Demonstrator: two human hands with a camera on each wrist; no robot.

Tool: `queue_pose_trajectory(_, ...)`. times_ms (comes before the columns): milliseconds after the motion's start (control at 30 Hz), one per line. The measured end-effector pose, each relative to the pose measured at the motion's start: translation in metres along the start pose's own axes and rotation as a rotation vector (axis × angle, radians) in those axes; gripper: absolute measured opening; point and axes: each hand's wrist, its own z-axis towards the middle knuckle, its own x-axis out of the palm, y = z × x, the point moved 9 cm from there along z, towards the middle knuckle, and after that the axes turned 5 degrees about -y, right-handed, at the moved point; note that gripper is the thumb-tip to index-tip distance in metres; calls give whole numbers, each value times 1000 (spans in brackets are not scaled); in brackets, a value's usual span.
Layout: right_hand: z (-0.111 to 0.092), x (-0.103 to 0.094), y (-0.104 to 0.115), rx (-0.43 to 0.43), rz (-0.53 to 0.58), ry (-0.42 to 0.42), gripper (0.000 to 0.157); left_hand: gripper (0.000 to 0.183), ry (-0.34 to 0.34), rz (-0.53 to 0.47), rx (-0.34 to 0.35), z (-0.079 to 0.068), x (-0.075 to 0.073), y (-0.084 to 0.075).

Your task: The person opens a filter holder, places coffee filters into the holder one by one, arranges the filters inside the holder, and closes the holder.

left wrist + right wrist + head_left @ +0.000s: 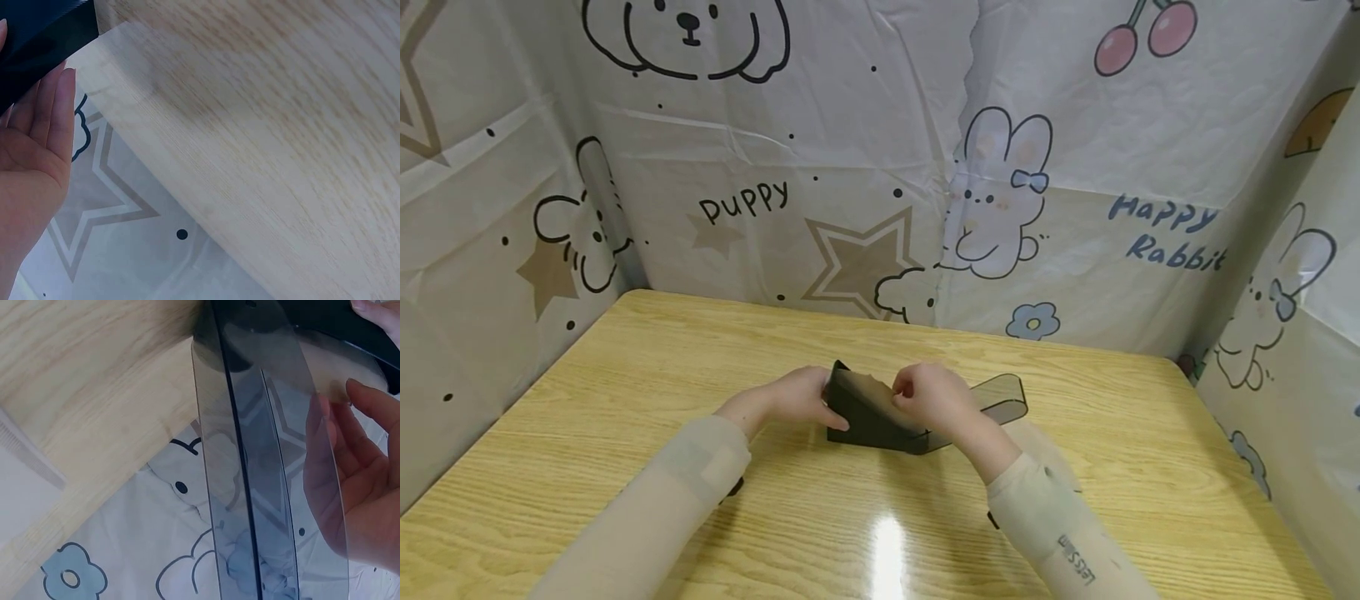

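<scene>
A black box (868,412) with a sloping open top stands on the table, its clear lid (1003,396) swung out to the right. My left hand (797,396) grips the box's left end, thumb on the near side and fingers behind. In the left wrist view those fingers (53,119) lie along the dark wall. Tan paper (331,369), resembling coffee filters, fills the box opening. At the paper's edge my right hand (932,400) pinches it between thumb and fingertips. The right wrist view shows part of this hand (369,469) through the clear lid.
On the wooden table (662,358), a pale, thin sheet (1041,450) with a ribbed edge lies partly under my right forearm. A printed cloth (850,167) hangs behind the table and along both sides.
</scene>
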Motion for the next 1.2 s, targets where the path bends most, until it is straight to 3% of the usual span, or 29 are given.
queue_pose_trajectory(133,-4,-11,-6,35,30,-21,13,32,9,-1,10,0,2,-1)
queue_pose_trajectory(333,-15,-58,-21,37,99,-135,17,29,3,12,19,-1,1,-3)
queue_pose_trajectory(533,-29,-102,-60,135,154,-250,21,29,-7,22,15,-2,-2,-3)
queue_pose_trajectory(667,-38,-113,-91,200,142,-273,26,30,-13,33,11,-2,-3,-2)
queue_pose_trajectory(833,-44,-98,-132,265,87,-224,27,30,-17,44,-3,-2,-3,0)
queue_pose_trajectory(1067,-56,-33,-185,370,9,129,36,30,-9,17,-9,-1,0,1)
queue_pose_trajectory(1200,-62,-9,-197,376,61,208,33,29,-12,6,-13,-1,1,-1)
